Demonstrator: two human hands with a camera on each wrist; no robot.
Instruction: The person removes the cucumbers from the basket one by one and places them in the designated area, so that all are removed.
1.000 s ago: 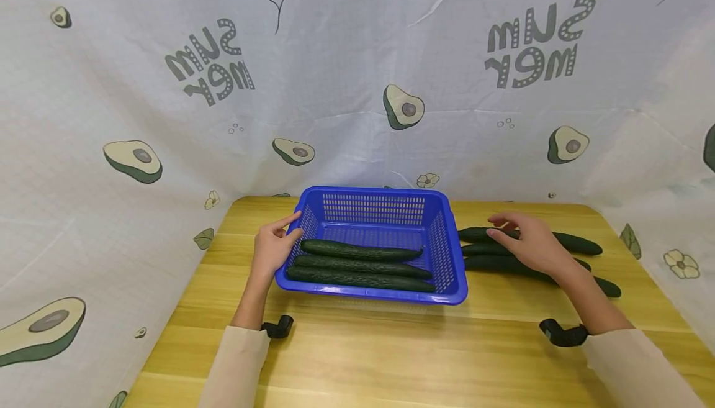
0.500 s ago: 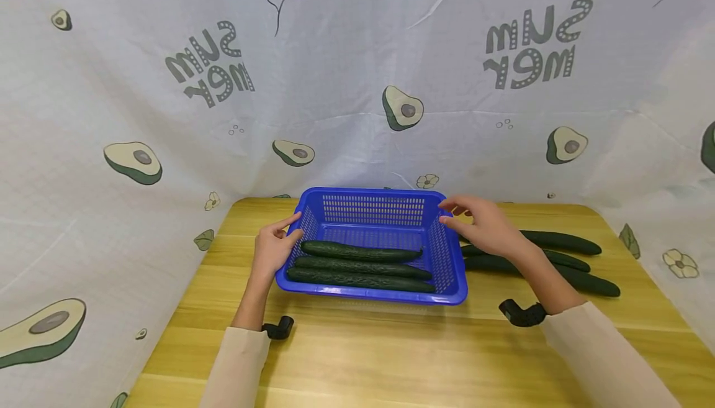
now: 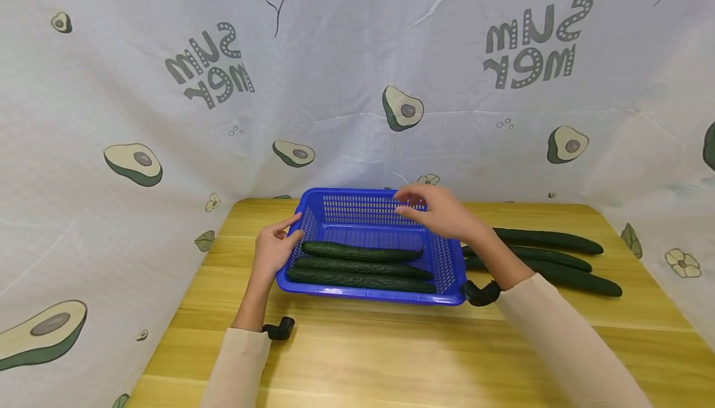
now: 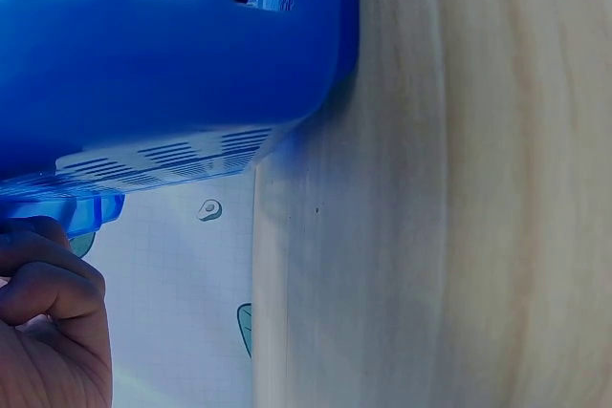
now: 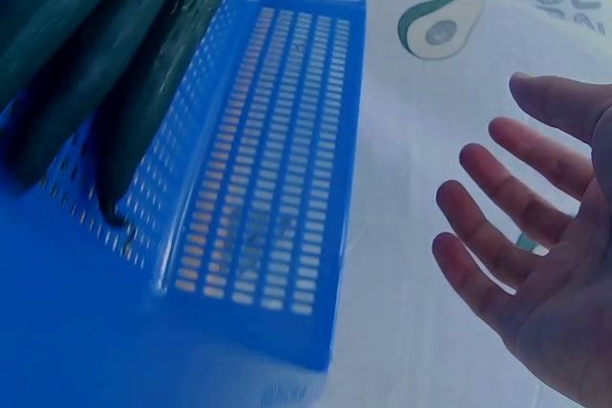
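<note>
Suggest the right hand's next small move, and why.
I'd probably lower the right hand to the rearmost cucumber in the blue basket and grip it: the hand hovers empty near the basket's far right corner, that cucumber looks nearest of the three inside, and the left hand holds the basket.

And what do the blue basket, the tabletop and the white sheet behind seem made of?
The blue basket looks like moulded plastic, slightly glossy: even colour, regular slots, shiny rim. The tabletop appears to be wood or wood-look laminate with a satin sheen; grain streaks show. The white sheet is probably thin, printed fabric, mostly matte, judging by its creases, though plastic is possible.
</note>
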